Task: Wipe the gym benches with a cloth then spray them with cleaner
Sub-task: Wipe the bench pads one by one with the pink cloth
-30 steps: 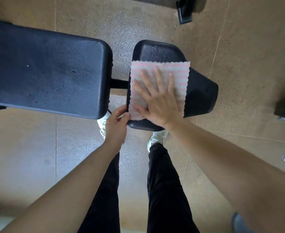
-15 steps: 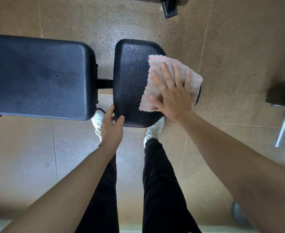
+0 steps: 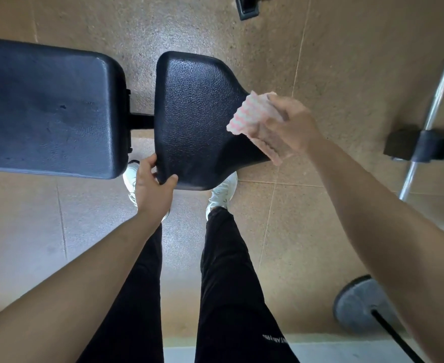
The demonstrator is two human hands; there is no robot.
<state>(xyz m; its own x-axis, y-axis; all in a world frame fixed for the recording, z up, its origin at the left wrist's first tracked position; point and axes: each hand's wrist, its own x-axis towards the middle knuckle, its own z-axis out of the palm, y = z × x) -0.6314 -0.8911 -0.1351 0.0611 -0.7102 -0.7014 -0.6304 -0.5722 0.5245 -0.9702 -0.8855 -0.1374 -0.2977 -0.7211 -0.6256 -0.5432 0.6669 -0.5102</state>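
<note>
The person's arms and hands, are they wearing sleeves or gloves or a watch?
No. The left forearm and right forearm are bare as far as the picture shows: no sleeves. The left hand and the right hand wear no gloves, and neither wrist has a watch or band. The right hand is blurred, so a ring could be missed.

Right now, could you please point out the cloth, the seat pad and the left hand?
cloth (image 3: 243,113), head view, its pink-striped face.
seat pad (image 3: 197,113), head view, bare middle of its top.
left hand (image 3: 151,188), head view, back of the hand.
</note>
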